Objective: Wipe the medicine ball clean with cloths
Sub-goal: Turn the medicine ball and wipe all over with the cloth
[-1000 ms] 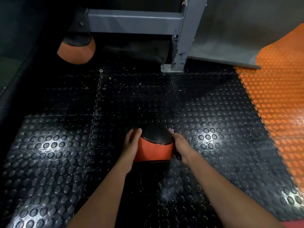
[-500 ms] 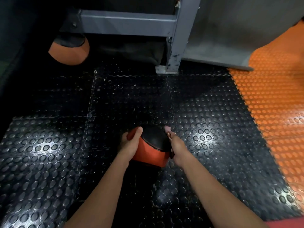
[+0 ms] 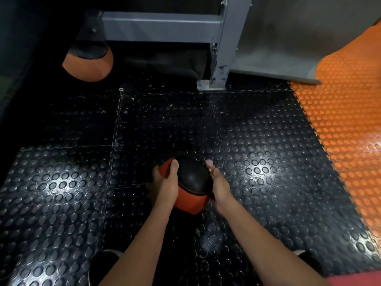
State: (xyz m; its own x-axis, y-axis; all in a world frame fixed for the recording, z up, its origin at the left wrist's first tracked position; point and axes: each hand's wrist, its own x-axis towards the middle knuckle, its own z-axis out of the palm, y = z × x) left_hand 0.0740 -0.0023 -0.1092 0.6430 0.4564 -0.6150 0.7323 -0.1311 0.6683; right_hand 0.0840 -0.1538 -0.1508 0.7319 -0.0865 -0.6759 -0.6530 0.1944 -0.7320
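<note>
An orange and black medicine ball (image 3: 190, 183) sits low over the studded black floor, held between both hands. My left hand (image 3: 166, 186) clasps its left side, thumb over the top. My right hand (image 3: 219, 187) presses against its right side, and a small pinkish scrap, perhaps a cloth (image 3: 209, 163), sticks out above the fingers. The ball is tilted, black panel up and right, orange band low.
A second orange and black ball (image 3: 88, 62) lies at the back left under a grey steel frame (image 3: 221, 48). Its bolted foot (image 3: 210, 87) stands ahead. Orange studded mat (image 3: 346, 124) runs along the right. My shoes (image 3: 105, 259) show at the bottom.
The ball has been turned between my hands: the black panel rolled toward the right and orange now shows at the upper left. My left thumb has come over the top.
</note>
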